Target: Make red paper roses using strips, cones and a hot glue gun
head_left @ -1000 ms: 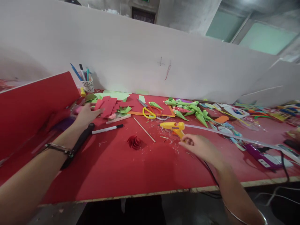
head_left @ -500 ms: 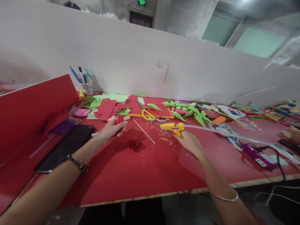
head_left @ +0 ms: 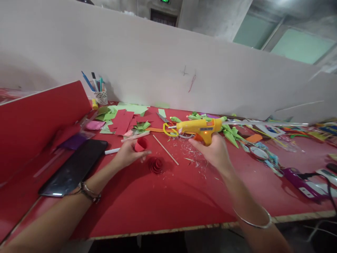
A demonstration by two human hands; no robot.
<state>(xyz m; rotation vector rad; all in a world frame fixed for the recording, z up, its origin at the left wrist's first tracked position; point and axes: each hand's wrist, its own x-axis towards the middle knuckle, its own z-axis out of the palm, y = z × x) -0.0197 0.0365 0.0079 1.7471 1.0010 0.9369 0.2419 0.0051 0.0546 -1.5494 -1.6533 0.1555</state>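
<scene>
My left hand [head_left: 129, 153] is closed on a small rolled piece of red paper [head_left: 141, 144], shaped like a short cone or cup. Raised over the table, my right hand [head_left: 214, 151] grips the handle of a yellow hot glue gun [head_left: 201, 127]; its metal nozzle points left and a long clear glue stick [head_left: 263, 123] sticks out behind. A red paper spiral [head_left: 156, 165] sits on the table between my hands. Just beyond it lies a thin wooden stick [head_left: 165, 150]. Yellow-handled scissors [head_left: 170, 130] are partly covered by the nozzle.
On the left are a black phone [head_left: 75, 167], a white tube [head_left: 112, 151], red paper sheets [head_left: 122, 121] and a pen cup [head_left: 101, 96]. Green paper pieces [head_left: 231, 135] lie behind the glue gun. At right is a purple power strip [head_left: 302, 182] with cords. A white partition [head_left: 147, 63] stands behind.
My right hand has lifted the glue gun from near the tabletop and levelled it leftward. My left hand has turned the red paper roll so its opening shows, and has come nearer the spiral.
</scene>
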